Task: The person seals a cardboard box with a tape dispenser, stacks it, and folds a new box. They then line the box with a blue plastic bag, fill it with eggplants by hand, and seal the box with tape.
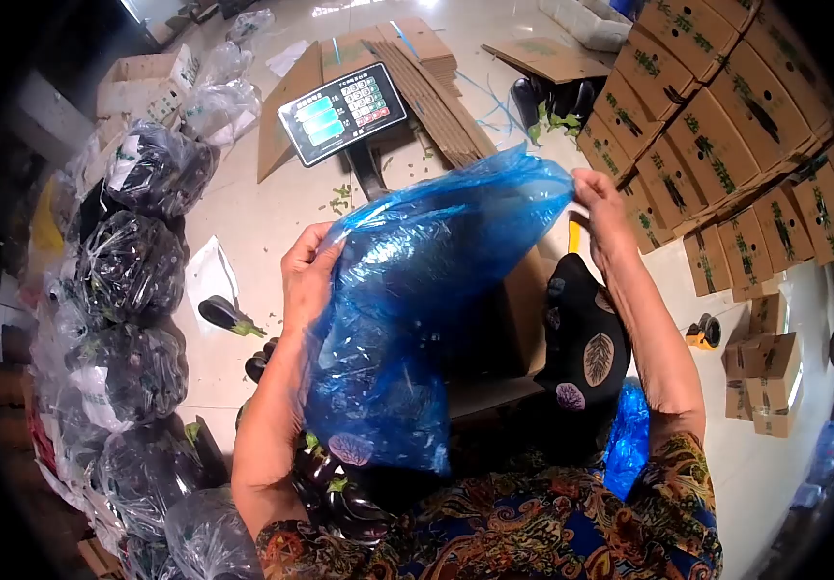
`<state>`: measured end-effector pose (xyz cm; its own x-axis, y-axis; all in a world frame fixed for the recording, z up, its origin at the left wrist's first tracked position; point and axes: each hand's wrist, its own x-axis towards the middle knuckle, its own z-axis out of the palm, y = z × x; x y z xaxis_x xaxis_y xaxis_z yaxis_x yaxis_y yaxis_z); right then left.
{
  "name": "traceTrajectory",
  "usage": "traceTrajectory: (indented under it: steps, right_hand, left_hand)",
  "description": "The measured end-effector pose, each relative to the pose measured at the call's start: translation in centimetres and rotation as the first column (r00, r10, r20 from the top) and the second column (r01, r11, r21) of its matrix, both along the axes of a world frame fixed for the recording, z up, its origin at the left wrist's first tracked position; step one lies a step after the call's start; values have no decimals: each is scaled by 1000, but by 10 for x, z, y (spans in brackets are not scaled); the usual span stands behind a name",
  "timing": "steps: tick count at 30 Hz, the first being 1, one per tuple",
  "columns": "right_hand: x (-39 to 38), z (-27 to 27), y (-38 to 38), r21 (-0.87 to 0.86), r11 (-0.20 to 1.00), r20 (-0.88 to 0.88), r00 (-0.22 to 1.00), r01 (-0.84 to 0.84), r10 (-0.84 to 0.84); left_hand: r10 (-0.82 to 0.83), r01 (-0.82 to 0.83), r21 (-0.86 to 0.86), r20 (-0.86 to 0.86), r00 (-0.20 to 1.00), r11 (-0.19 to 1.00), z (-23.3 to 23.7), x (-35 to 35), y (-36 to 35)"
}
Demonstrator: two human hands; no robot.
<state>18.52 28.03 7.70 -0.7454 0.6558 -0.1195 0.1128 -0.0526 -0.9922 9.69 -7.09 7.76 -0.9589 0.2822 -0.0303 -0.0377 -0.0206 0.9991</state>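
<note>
A large blue plastic bag (407,319) hangs spread between my hands, its top edge stretched from left to right. My left hand (310,256) is closed on the bag's upper left edge, fingers bent around the film. At the upper right corner, my right hand (602,205) pinches the bag's edge. Behind the bag stands a cardboard box (530,324), mostly hidden by the film and its own shadow. Several eggplants (349,507) lie low beside my left forearm, partly covered by the bag and my arm.
A digital scale display (342,114) stands ahead, with flattened cardboard (426,106) behind it. Bagged eggplants (131,271) line the left side. Stacked cartons (707,126) rise at the right. One eggplant (228,314) lies on the floor near white paper (212,274). A tape dispenser (703,333) sits right.
</note>
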Motion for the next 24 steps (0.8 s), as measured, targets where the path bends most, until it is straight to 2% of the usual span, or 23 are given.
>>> traceTrajectory:
  steps: [3, 4, 5, 6, 7, 8, 9, 11, 12, 13, 15, 16, 19, 20, 22, 23, 24]
  right_hand:
    - [16, 22, -29, 404, 911, -115, 993, 84, -41]
    - [22, 24, -29, 244, 961, -83, 984, -131, 155]
    - [25, 34, -44, 24, 966, 68, 964, -257, 255]
    - [30, 37, -53, -160, 895, 149, 886, -416, 439]
    - [26, 20, -55, -364, 740, 230, 716, -565, 659]
    - [24, 29, -77, -415, 703, 356, 609, -577, 709]
    - [26, 28, -95, -434, 695, 379, 584, -573, 718]
    - [26, 36, -122, -540, 682, 283, 657, -493, 699]
    - [24, 16, -121, -395, 701, 200, 690, -593, 696]
    - [19, -17, -118, -231, 712, 111, 709, -663, 696]
    - [5, -16, -114, -598, 641, -57, 823, -481, 565]
    - [4, -6, -113, -605, 659, -93, 861, -448, 500]
    - [2, 12, -103, -611, 717, -122, 935, -334, 332]
    - [3, 14, -98, -611, 737, -117, 953, -290, 278]
    - [4, 8, -84, -539, 784, -99, 948, -308, 304]
    - [6, 3, -78, -504, 803, -90, 944, -317, 317]
    - [7, -4, -74, -488, 800, -89, 932, -349, 351]
  left_hand:
    - [-55, 54, -62, -27, 998, 997, -5, -1, 2]
    - [-68, 68, 1, 32, 997, 998, -1, 2, 7]
    - [-94, 94, 22, 41, 995, 995, 4, 8, 13]
    - [-125, 123, 45, 49, 991, 991, 10, 14, 20]
    - [-158, 154, 68, 57, 986, 986, 14, 18, 26]
    - [-216, 211, 80, 61, 974, 974, 15, 22, 30]
    - [-262, 262, 5, 46, 964, 965, 17, 26, 33]
    - [-351, 352, -151, 32, 936, 924, 25, 41, 38]
    - [-416, 419, -80, 54, 908, 905, 31, 52, 41]
    - [-472, 473, -120, 37, 881, 873, 33, 60, 41]
    - [-582, 571, -201, 6, 813, 796, 34, 69, 41]
    - [-573, 552, -227, -36, 819, 803, 30, 68, 40]
    - [-490, 533, -217, 223, 842, 818, 29, 52, 28]
    - [-427, 488, -263, 257, 867, 832, 22, 45, 24]
    - [-370, 371, 54, 292, 882, 927, 12, 32, 18]
    - [-344, 289, 209, 317, 884, 934, 9, 26, 15]
    - [-351, 278, 262, 299, 887, 924, 7, 20, 14]
